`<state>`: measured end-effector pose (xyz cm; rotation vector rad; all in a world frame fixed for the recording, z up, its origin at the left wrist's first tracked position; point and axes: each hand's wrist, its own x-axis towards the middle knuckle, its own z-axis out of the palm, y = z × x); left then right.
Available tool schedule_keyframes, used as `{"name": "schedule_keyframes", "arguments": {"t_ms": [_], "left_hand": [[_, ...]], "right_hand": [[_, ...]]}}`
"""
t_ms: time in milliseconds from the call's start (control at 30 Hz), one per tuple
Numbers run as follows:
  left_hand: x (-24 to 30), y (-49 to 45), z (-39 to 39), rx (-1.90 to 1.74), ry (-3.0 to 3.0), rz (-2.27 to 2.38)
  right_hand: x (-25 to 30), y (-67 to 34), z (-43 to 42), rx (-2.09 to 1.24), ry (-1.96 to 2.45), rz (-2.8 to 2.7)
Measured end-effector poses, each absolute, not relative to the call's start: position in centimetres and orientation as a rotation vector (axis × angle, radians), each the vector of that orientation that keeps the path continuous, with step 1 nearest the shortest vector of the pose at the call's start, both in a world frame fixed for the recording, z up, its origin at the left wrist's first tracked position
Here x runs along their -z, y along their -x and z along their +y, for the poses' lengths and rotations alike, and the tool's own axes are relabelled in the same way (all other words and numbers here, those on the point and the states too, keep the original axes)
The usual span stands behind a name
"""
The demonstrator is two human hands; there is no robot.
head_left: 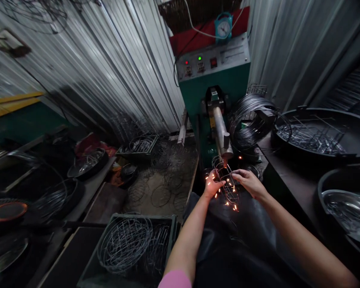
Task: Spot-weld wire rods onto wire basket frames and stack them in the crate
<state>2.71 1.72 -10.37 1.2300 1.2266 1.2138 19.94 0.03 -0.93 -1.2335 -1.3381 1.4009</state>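
A small wire frame [231,191] of thin metal rods sits under the electrode tip of a green spot welder [220,134]. Orange sparks fly around it and fall toward my lap. On its left side my left hand [212,185] grips the frame, thumb stretched across the wires. My right hand [249,182] pinches a wire at the frame's right upper edge, close to the electrode. The exact contact of the fingertips is partly lost among wires and sparks.
A coil of wire [249,120] hangs right of the welder. Farther right, a wide black pan [352,138] holds cut wire pieces, and a steel bowl [351,214] stands in front. At lower left a green crate [88,266] holds round wire grids [126,244]. Wire rings lie on the floor.
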Motion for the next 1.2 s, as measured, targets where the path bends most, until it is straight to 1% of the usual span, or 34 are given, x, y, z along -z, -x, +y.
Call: {"name": "schedule_keyframes", "arguments": {"t_ms": [100,267,500,733,867,967,1200], "left_hand": [[10.4,-2.7,1.6,-1.241,-1.259,1.235],[10.5,-2.6,1.8,-1.238,-1.281,1.279],[11.2,-2.5,2.9,-1.266,-1.216,1.23],[12.2,-3.1,2.7,-1.282,-1.06,1.2],[12.7,-2.9,1.9,-1.263,-1.117,1.201],[12.4,-2.8,1.5,-1.286,-1.122,1.209],[11.1,-3.1,2.0,-1.27,-0.898,1.148]], "right_hand": [[1.7,-21.2,-1.4,-1.453,1.263,-1.372],[2.5,-22.3,-2.8,-1.446,1.304,-1.44],[1.7,-20.9,-1.2,-1.444,1.262,-1.408],[1.9,-20.9,-0.6,-1.343,1.257,-1.457],[2.8,-21.9,-2.5,-1.446,1.293,-1.464],[2.9,-22.1,-3.3,-1.504,1.291,-1.421],[2.0,-20.5,-1.2,-1.421,1.248,-1.342]]}}
